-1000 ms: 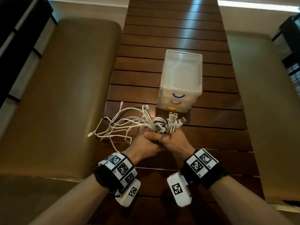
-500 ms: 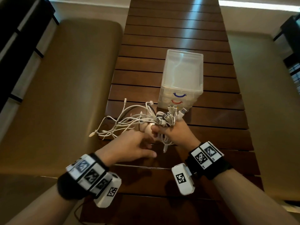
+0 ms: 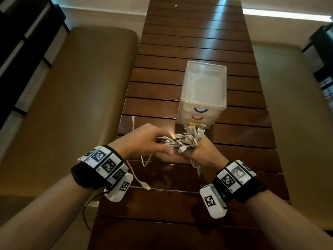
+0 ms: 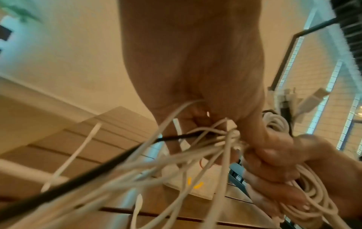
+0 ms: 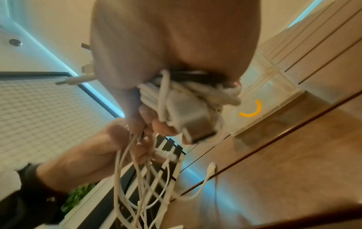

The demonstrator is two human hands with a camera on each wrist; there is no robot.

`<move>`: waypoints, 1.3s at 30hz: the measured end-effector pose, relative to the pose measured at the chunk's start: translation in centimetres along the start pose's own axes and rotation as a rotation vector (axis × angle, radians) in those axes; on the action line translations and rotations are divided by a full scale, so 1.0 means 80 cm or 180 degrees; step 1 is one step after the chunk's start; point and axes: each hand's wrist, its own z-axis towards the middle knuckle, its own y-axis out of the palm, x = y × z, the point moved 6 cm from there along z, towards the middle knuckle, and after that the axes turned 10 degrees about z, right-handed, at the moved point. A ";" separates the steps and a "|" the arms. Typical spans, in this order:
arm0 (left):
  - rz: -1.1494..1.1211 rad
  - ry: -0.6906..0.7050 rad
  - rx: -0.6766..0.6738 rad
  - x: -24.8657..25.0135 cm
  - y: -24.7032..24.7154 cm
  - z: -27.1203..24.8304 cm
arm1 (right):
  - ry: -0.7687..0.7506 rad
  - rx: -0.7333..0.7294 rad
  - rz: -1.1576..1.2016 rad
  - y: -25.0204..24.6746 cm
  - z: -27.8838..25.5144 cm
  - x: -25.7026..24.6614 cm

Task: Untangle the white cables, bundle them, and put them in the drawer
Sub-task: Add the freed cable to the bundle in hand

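Note:
A bundle of white cables (image 3: 183, 139) with several USB plugs sticking up is gripped by my right hand (image 3: 202, 153) just in front of the drawer unit (image 3: 203, 91). My left hand (image 3: 152, 140) curls over the loose strands to the left of the bundle and holds them. In the left wrist view the strands (image 4: 213, 139) run into my left hand's fist, and the right hand's fingers (image 4: 274, 167) wrap a coil. From the right wrist, a tight coil (image 5: 186, 100) sits in my right hand. One loose tail with a USB plug (image 3: 147, 187) hangs near my left wrist.
The clear three-drawer unit shows blue (image 3: 200, 110), red and yellow handles, all drawers closed. It stands on a dark slatted wooden table (image 3: 189, 33). Tan padded benches (image 3: 81, 105) flank the table on both sides. A thin cable end (image 3: 133, 120) lies left of the drawers.
My left hand moved up and right onto the loose strands, drawing them in from the table's left side. The right hand and bundle shifted slightly toward the drawers.

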 end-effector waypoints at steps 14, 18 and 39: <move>-0.0520 -0.0366 0.0995 -0.020 0.030 0.004 | 0.0318 0.0657 0.0846 -0.015 0.002 0.047; -0.0629 -0.0415 0.1451 -0.003 0.038 0.010 | 0.0582 0.0557 0.1483 -0.008 -0.007 0.055; 0.0070 -0.0558 0.0640 -0.024 0.031 0.000 | 0.0371 0.0617 0.2145 -0.011 0.003 0.045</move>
